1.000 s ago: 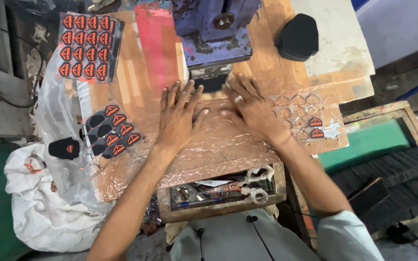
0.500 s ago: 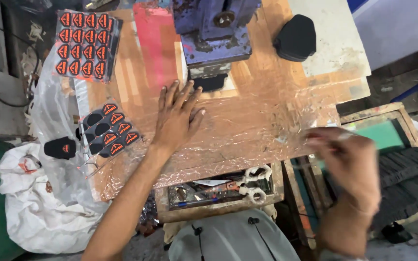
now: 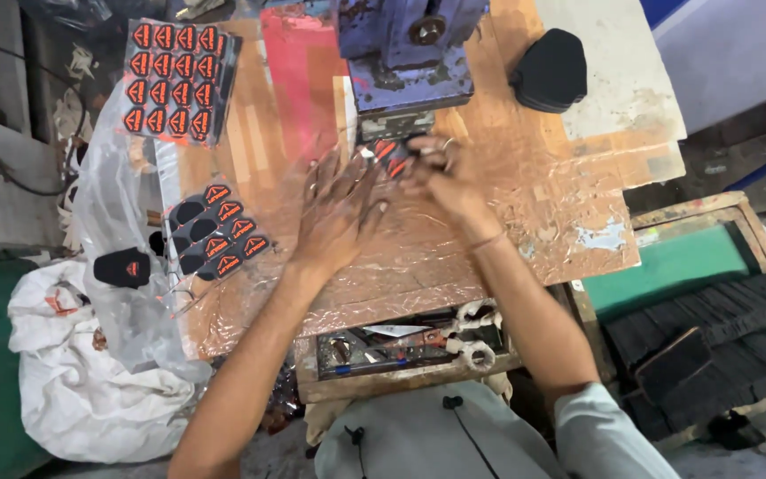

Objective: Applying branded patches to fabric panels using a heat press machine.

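Observation:
My left hand [image 3: 339, 208] lies flat and blurred on the foil-covered worktable [image 3: 489, 257], fingers spread, holding nothing. My right hand [image 3: 443, 176] is just right of it, fingers curled on a small clear sheet of red-and-black shield patches [image 3: 390, 153]. That sheet sits at the base of the blue press machine [image 3: 405, 53], partly under its plate. The two hands nearly touch in front of the press.
A full sheet of patches [image 3: 175, 80] lies at the far left, with loose patches [image 3: 219, 232] below it. A black patch stack [image 3: 551, 71] sits at the right. An open drawer with scissors [image 3: 414, 341], a white bag [image 3: 90, 390], a green-bottomed tray [image 3: 684, 266] and dark pieces [image 3: 720, 346] surround the table.
My right hand swung out to the right beyond the table edge, then came back to the press with a patch sheet. My left hand slid up toward the press.

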